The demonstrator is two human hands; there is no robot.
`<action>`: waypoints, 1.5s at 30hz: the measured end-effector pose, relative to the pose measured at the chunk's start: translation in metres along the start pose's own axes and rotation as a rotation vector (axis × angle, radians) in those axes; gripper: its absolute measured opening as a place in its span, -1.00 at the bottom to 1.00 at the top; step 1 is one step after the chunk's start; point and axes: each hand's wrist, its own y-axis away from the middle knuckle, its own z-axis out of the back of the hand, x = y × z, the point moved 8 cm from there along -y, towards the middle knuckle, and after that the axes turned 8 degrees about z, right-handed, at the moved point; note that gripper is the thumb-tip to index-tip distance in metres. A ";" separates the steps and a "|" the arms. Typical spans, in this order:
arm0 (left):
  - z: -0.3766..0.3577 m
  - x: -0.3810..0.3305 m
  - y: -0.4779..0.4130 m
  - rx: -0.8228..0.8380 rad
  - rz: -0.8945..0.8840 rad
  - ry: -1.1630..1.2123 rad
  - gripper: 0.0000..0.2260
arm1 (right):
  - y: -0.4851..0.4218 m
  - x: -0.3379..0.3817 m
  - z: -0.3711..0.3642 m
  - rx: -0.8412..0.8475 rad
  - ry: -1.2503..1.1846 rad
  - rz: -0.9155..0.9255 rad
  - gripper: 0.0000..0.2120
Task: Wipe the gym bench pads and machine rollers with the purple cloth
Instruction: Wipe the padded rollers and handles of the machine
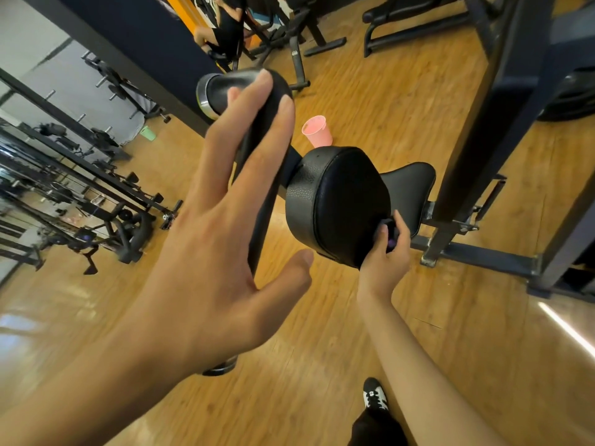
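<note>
Head view. The left hand (219, 252) lies flat with straight, spread fingers, fingertips touching the upper end of a black machine roller (222, 88). The right hand (384, 262) is curled at the lower edge of a round black pad (341, 201), pinching the purple cloth (391, 242), of which only a small bunched patch shows between thumb and fingers, against the pad's rim. A pink cup (317, 130) stands on the wooden floor (386, 91) behind the pad.

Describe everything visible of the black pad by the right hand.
The black pad is rounded, covered in grained leather-like material with a seam ringing its face. It sits above the wooden floor, near the dark machine frame. The right hand touches its lower edge, fingers curled around what looks like the purple cloth.
</note>
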 end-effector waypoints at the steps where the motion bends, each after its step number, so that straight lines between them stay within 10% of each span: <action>1: 0.000 0.000 0.000 -0.001 0.004 -0.002 -0.15 | 0.006 0.004 -0.001 -0.004 -0.001 -0.009 -0.65; 7: 0.000 -0.001 0.004 -0.002 0.021 0.000 -0.15 | 0.061 0.039 -0.002 0.184 0.087 0.431 -0.65; 13: 0.002 0.003 0.003 0.000 0.030 -0.024 -0.15 | 0.013 -0.005 0.004 0.022 0.085 0.037 -0.65; 22: -0.005 0.002 0.006 0.017 0.013 0.000 -0.14 | 0.030 0.093 -0.014 0.147 -0.083 0.395 -0.55; 30: 0.027 0.019 -0.013 0.033 -0.018 -0.078 -0.23 | 0.037 0.144 -0.032 0.528 0.019 0.810 -0.57; 45: 0.039 0.055 -0.011 0.233 0.357 -0.117 -0.57 | 0.052 0.176 -0.145 1.351 -0.257 0.932 -0.74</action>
